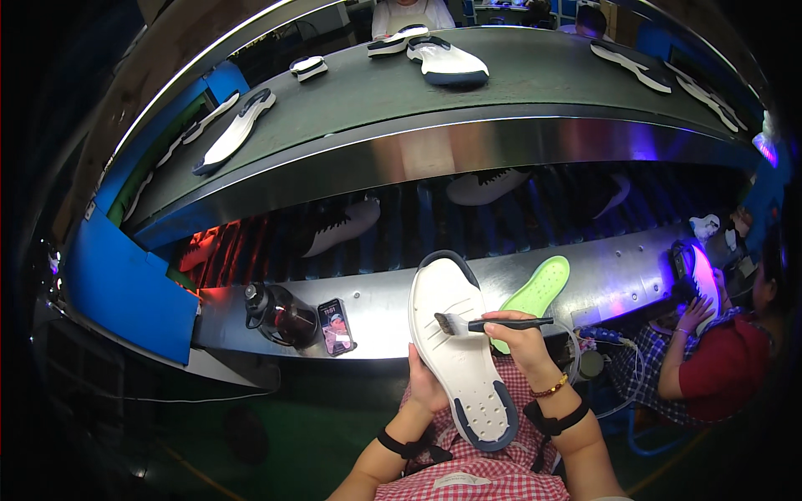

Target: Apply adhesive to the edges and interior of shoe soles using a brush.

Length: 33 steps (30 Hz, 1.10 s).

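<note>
A white shoe sole (455,361) with dark blue toe and heel edges is held up in front of me, its inner face toward me. My left hand (426,382) grips it along the left side. In my right hand (520,341) is a brush (501,324) with a black handle. Its bristles touch the sole's surface, a little above the middle, near the grooves. A light green insole (539,288) lies on the metal ledge behind my right hand, its lower end partly hidden by that hand.
A dark bottle (280,316) and a phone (336,326) rest on the metal ledge (384,311). Beyond runs a conveyor belt (351,104) carrying several soles (451,63). Shoes (342,227) lie on the lower rollers. At right, a co-worker (718,359) holds a shoe (702,280).
</note>
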Available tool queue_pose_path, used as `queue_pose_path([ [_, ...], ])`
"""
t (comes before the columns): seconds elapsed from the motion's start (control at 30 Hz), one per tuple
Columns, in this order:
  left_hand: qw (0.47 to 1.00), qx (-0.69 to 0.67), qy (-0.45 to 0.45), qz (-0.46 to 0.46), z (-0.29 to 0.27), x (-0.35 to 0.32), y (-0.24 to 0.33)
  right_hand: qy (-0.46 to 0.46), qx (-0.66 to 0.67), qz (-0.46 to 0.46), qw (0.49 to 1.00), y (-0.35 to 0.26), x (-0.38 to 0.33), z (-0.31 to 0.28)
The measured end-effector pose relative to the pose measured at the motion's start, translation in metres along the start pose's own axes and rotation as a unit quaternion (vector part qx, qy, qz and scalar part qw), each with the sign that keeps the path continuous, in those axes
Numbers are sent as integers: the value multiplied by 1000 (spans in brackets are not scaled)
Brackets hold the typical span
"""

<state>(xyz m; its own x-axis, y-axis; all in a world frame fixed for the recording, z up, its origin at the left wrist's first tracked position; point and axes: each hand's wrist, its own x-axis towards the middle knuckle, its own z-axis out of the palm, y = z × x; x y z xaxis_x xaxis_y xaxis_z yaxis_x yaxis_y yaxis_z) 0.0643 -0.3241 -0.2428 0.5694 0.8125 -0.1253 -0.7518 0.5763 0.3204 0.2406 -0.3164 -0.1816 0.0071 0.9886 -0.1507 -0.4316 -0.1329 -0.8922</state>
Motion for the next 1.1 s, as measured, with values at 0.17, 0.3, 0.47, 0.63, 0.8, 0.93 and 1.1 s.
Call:
queue_pose_path([
  [0.17, 1000, 29, 10, 2, 11, 0, -2, 1, -28, -24, 999, -4, 10, 1],
  [0.3, 999, 32, 8, 14, 13, 5, -5, -16, -48, -70, 996, -9, 18, 3],
  [0.47, 996, 64, 59, 37, 16, 13, -14, -4, -165, -126, 978, -13, 17, 20],
  [0.63, 988, 86, 110, 65, 10, 21, -19, 1, -363, -238, 901, -2, 9, 32],
  [0.8, 986, 39, 147, 62, -17, 25, -15, -54, -440, -350, 825, 15, -6, 33],
  [0.93, 971, 113, 138, 162, 9, 26, 12, -99, -453, -332, 821, 14, -36, 9],
  [1.1, 978, 92, 88, 166, 11, 16, 29, -264, -427, -215, 838, -18, -61, -16],
])
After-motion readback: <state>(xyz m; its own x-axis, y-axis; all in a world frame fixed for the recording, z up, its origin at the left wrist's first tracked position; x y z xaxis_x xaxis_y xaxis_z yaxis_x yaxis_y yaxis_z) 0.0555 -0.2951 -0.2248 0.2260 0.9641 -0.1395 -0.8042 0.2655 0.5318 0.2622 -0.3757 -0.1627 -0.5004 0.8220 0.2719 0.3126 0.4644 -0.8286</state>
